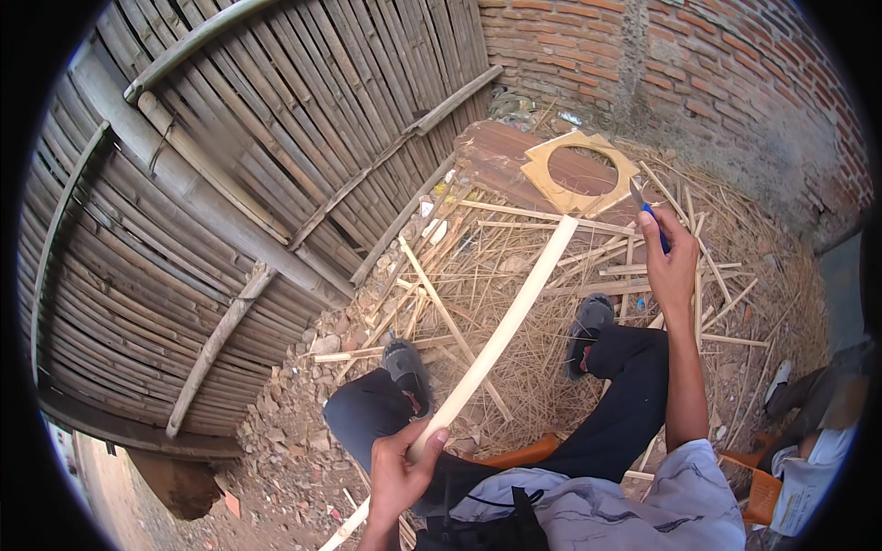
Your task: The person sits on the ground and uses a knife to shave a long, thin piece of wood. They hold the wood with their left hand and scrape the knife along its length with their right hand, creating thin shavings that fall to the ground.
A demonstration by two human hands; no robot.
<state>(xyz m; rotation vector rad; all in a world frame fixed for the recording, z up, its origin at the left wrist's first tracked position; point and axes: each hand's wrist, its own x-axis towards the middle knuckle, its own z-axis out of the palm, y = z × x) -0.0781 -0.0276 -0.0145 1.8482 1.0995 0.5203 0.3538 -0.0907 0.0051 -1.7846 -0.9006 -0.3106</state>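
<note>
Pale bamboo strip [496, 340], long & flat, runs from bottom centre up to frame centre-right, its far end resting just below a cardboard piece. Left hand [400, 473], bottom centre, fingers wrapped tight round the strip's near end. Right hand [669, 262], centre-right, raised on an upright forearm, fingers closed on a blue-handled knife [650, 219], blade pointing up-left; knife is apart from the strip, just to its right.

No packages or signs w/ clear labels. Only package-like item: folded white paper or bag [801, 496] at bottom right, beside an orange plastic seat [763, 491]; can't tell what it is exactly.

Person sits, dark trousers, legs spread either side of the strip, grey sandals [588, 317] on the ground. Ground [303, 404] is rubble & stones at lower left, thick w/ straw-like shavings [542, 386] and split bamboo offcuts [450, 321] in the middle, some crossing under the strip.

Farther up, centre-top: tan cardboard piece [581, 173], squarish w/ a round hole cut out, lying on a brown board [496, 156]. Left half of frame: bamboo slat fence [230, 165] w/ thicker cross poles. Upper right: red brick wall [698, 73], grey mortar patch down it.
</note>
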